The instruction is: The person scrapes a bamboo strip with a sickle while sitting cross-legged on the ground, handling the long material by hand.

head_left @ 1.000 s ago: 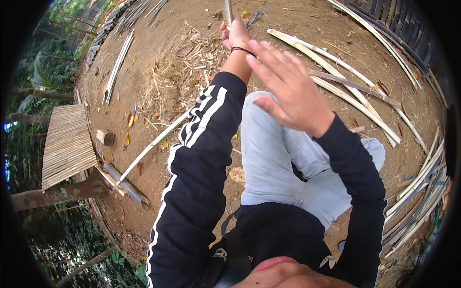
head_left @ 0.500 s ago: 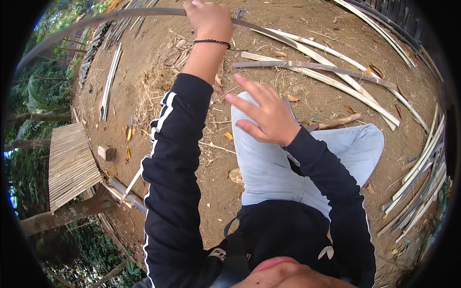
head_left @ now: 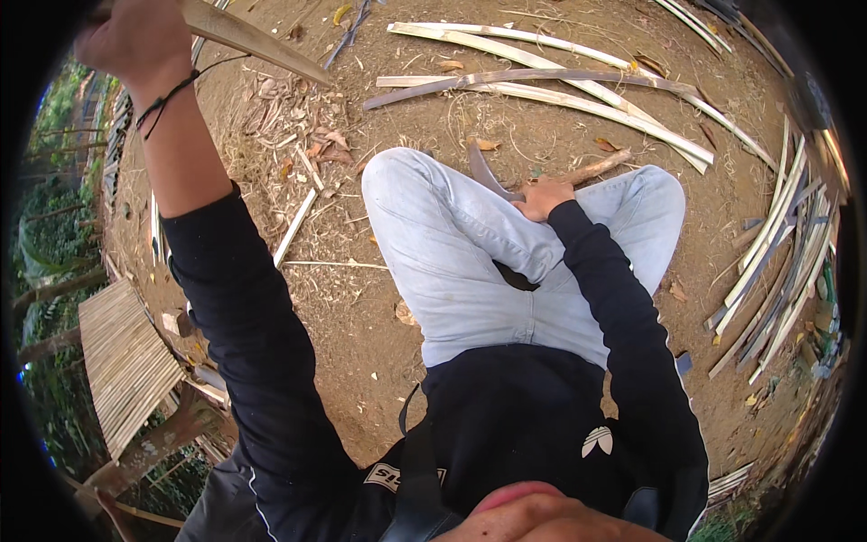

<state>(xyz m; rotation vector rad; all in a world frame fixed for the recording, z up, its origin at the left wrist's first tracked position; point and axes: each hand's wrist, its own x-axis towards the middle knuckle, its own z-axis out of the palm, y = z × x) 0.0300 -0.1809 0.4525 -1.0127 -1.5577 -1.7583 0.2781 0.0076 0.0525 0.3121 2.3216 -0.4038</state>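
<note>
Far out at the upper left, my left hand (head_left: 149, 50) is closed round a long bamboo strip (head_left: 257, 41); one end of the strip points toward the middle of the ground. A thin dark cord circles that wrist. By my bent knees, my right hand (head_left: 545, 197) is closed on a knife with a curved dark blade (head_left: 488, 172) and a long wooden handle (head_left: 596, 168). It grips where blade and handle meet, low beside my right leg.
Split bamboo strips (head_left: 542, 88) lie crossed on the dirt ahead. More strips (head_left: 795, 262) are heaped at the right. At the left stand a slatted bamboo panel (head_left: 126, 361) and a log (head_left: 172, 420). Shavings and dry leaves (head_left: 330, 144) litter the ground.
My left hand has swung left with the bamboo strip, bringing its end into view. My right hand, open and raised before, has come down onto the knife. The view has shifted.
</note>
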